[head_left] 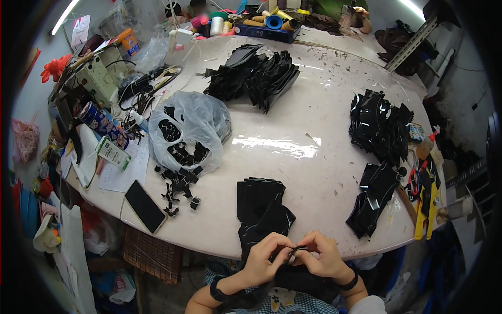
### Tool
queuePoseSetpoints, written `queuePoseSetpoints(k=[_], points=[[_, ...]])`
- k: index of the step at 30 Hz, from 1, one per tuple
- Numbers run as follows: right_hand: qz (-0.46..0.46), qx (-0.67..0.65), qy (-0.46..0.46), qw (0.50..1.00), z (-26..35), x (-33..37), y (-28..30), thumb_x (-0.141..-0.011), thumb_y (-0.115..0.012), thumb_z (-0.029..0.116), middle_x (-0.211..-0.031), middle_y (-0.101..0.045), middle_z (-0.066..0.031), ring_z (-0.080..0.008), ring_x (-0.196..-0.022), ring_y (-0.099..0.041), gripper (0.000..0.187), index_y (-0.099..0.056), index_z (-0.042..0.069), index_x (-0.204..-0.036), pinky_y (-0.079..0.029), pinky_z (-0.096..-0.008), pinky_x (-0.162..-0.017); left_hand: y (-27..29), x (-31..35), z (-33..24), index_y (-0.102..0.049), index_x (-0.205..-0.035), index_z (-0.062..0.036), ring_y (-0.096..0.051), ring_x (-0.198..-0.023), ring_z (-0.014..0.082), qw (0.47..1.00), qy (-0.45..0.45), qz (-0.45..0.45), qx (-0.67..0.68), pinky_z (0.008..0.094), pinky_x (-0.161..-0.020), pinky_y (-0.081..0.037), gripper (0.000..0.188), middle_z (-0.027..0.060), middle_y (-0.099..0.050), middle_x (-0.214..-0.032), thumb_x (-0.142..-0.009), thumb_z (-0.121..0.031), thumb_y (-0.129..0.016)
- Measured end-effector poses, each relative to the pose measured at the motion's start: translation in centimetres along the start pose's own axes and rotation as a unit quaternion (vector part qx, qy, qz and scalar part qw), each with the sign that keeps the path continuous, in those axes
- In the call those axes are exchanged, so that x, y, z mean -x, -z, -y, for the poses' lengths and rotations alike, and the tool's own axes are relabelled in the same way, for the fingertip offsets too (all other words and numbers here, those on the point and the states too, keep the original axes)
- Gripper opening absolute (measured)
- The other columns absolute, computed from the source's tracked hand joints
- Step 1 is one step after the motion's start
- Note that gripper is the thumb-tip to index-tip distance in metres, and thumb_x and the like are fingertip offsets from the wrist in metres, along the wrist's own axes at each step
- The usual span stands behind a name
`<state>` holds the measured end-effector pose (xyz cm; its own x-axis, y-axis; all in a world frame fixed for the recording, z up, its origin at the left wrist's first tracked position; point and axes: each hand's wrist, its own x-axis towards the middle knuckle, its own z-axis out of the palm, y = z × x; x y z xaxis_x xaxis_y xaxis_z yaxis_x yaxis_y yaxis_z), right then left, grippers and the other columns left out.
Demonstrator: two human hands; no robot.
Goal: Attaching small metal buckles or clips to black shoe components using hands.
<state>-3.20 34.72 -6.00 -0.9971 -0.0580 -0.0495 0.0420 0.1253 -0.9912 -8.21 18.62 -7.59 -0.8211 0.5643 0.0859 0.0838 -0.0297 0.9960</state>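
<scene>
At the table's near edge, my left hand (pixel 269 256) and my right hand (pixel 320 255) meet, thumbs and fingers pinched together. Between them is the edge of a black flat piece (pixel 297 250), leather-like, with a thin light line along it; the rest of it hangs toward my lap, partly hidden by the hands. Just beyond my left hand lies a stack of black flat pieces (pixel 260 201). Farther left, small black pieces (pixel 180 188) with shiny metal bits spill from a clear plastic bag (pixel 215 123).
A phone (pixel 145 206) lies at the left edge. Black piles stand at the back (pixel 253 76) and right (pixel 379 125), with a smaller stack (pixel 372 199) nearer. Yellow-handled tools (pixel 427 209) sit at the right edge. Thread spools fill a blue tray (pixel 267 33) at the back.
</scene>
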Motion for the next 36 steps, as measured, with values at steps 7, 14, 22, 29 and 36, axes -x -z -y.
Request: queuePoseSetpoints(k=[7, 14, 22, 29, 36], points=[[-0.079, 0.11, 0.024, 0.991, 0.3, -0.3, 0.2, -0.071, -0.064, 0.002, -0.07, -0.061, -0.0084, -0.0123, -0.06, -0.061, 0.019, -0.051, 0.0, -0.085, -0.046, -0.0211, -0.053, 2.4, -0.6, 0.3, -0.054, -0.106, 0.0004, -0.054, -0.088, 0.0113, 0.964, 0.07, 0.119, 0.229, 0.0226, -0.076, -0.042, 0.031, 0.007, -0.056, -0.094, -0.076, -0.008, -0.06], [-0.058, 0.084, 0.05, 0.994, -0.3, -0.6, 1.0, -0.073, -0.063, 0.003, -0.066, -0.056, -0.006, -0.0089, -0.052, -0.054, 0.012, -0.053, 0.0, -0.079, -0.041, -0.0181, -0.048, 2.2, -0.8, -0.1, -0.059, -0.099, 0.0002, -0.055, -0.072, 0.0067, 0.978, 0.167, 0.102, 0.071, 0.0194, -0.066, -0.045, 0.025, 0.005, -0.063, -0.082, -0.076, -0.01, -0.062], [-0.057, -0.035, -0.013, 0.998, -0.7, -0.7, 1.0, -0.076, -0.061, 0.006, -0.068, -0.056, -0.0031, -0.0068, -0.056, -0.054, 0.014, -0.052, 0.0, -0.085, -0.042, -0.0188, -0.05, 1.8, -0.7, -0.3, -0.059, -0.098, 0.0008, -0.055, -0.076, 0.0075, 0.984, 0.138, 0.079, 0.076, 0.0194, -0.07, -0.044, 0.025, 0.0061, -0.062, -0.085, -0.075, -0.008, -0.062], [0.165, 0.141, -0.046, 0.975, 0.4, 0.0, 1.8, -0.075, -0.064, 0.019, -0.081, -0.058, -0.0097, -0.0192, -0.065, -0.058, 0.031, -0.051, 0.003, -0.098, -0.045, -0.0277, -0.057, 1.3, -0.5, 0.6, -0.057, -0.098, -0.0003, -0.052, -0.073, 0.0058, 0.962, 0.153, -0.119, 0.193, 0.018, -0.064, -0.042, 0.021, 0.0024, -0.058, -0.084, -0.077, -0.004, -0.059], [-0.197, 0.082, 0.03, 0.976, -0.4, 3.1, 8.3, -0.072, -0.06, 0.003, -0.063, -0.055, -0.0052, -0.0101, -0.057, -0.053, 0.011, -0.055, 0.0, -0.081, -0.043, -0.0229, -0.051, 1.0, -1.4, 2.2, -0.051, -0.108, 0.0017, -0.052, -0.08, 0.0094, 0.951, 0.116, 0.005, 0.287, 0.0207, -0.071, -0.043, 0.03, 0.0063, -0.055, -0.09, -0.089, -0.019, -0.044]])
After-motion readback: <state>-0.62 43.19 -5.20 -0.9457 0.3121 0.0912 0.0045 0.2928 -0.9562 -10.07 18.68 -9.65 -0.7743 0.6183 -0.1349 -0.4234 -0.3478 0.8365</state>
